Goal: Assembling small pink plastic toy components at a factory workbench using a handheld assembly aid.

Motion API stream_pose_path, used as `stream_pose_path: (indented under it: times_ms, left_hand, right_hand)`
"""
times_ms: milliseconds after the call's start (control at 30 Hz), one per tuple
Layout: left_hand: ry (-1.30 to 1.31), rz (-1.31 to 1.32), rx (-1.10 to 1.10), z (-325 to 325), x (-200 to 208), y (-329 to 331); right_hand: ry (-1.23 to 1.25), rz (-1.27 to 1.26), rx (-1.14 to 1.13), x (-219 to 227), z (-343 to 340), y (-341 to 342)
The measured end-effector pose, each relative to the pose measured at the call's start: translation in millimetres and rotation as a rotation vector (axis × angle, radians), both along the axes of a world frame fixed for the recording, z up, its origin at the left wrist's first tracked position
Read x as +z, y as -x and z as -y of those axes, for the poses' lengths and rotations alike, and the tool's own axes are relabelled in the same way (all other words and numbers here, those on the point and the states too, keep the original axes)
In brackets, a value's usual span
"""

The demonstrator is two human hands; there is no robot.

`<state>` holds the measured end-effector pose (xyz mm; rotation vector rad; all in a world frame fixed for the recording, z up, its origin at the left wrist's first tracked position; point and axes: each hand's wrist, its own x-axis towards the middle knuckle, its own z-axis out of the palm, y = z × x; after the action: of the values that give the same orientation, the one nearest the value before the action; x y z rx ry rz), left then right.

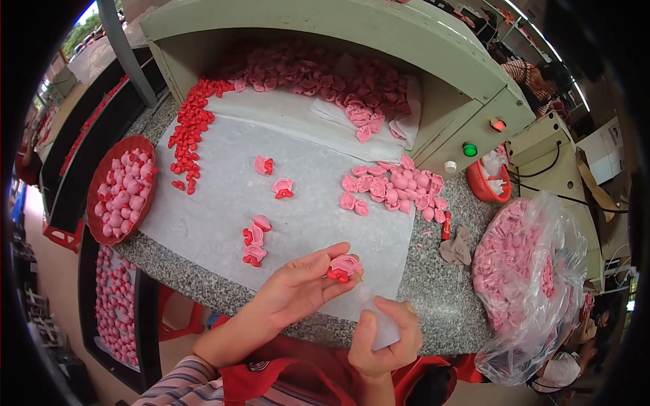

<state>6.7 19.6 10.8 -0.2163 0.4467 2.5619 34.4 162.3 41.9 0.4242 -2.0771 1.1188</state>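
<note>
My left hand (298,281) pinches a small pink shell piece (346,264) with a red part on its lower side; the hollow of the shell faces up. In my right hand (404,338) is a whitish squeeze bottle (384,330), its pale tip (365,295) just below the pink piece and apart from it. Beyond my left hand, a short row of pink-and-red pieces (254,237) lies on the white paper (318,223). Farther up are two more such pieces, one pink-and-red piece (283,187) nearer and another (263,165) behind it.
A pale green box (325,20) with an open front holds a heap of pink shells (305,68). Small red parts (191,128) lie left, loose pink shells (396,186) right. A red basket (97,183) stands left; a plastic bag (565,250) of pink shells and a rag (457,247) are right.
</note>
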Motion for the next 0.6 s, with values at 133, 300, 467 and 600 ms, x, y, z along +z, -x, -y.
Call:
stream_pose_path:
  times_ms: [133, 300, 467, 600]
  left_hand:
    - [-0.005, 0.0, -0.014, 1.1, -2.0, -0.8]
    - [-0.038, 0.016, 0.004, 0.1, -1.5, 0.9]
    - [-0.063, 0.023, 0.022, 0.8, -4.9, 1.0]
    - [-0.066, 0.035, 0.032, -0.3, -6.2, 1.5]
  right_hand:
    - [-0.024, 0.104, -0.004, 7.4, 3.7, -6.4]
    - [0.005, 0.107, -0.041, 3.8, -1.2, -6.3]
    - [0.008, 0.126, -0.066, 6.5, -1.1, -6.2]
    - [0.012, 0.128, -0.074, 5.6, -3.1, -5.6]
